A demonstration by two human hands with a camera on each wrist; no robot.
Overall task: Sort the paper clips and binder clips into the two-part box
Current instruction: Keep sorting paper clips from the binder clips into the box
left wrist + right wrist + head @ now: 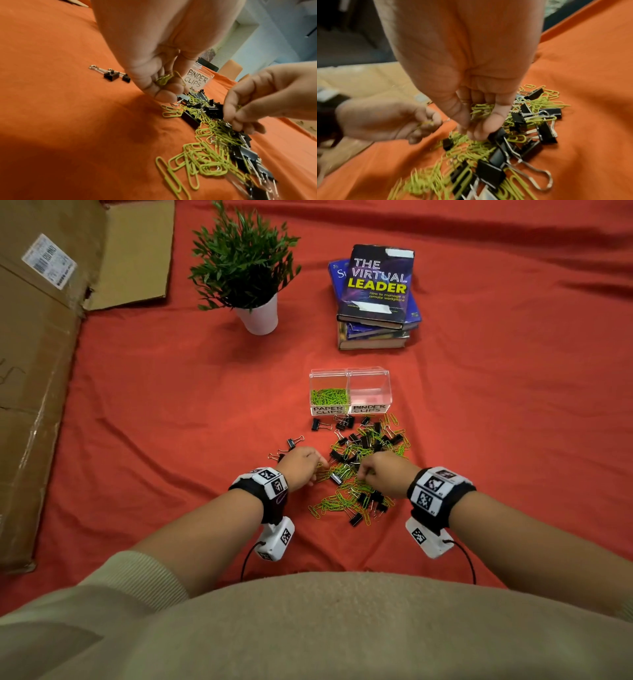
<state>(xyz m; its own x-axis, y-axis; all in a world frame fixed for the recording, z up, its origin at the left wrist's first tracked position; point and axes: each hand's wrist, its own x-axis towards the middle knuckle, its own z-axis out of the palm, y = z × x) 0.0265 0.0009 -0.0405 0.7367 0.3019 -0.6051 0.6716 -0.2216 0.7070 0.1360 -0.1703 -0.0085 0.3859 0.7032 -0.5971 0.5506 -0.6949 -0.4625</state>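
A mixed pile of green paper clips [337, 501] and black binder clips [368, 440] lies on the red cloth in front of the clear two-part box [348, 392]. Its left half, labelled PAPER CLIPS, holds green clips; the right half, labelled BINDER CLIPS [195, 79], looks empty. My left hand [301, 469] is at the pile's left edge, its fingers curled round a bunch of green paper clips [164, 79]. My right hand [383, 474] is over the pile's middle and also holds green paper clips [481, 111] in its curled fingers.
A few binder clips [291, 445] lie apart to the left of the pile. A potted plant [246, 272] and a stack of books [376, 299] stand behind the box. Flattened cardboard [37, 354] covers the left side.
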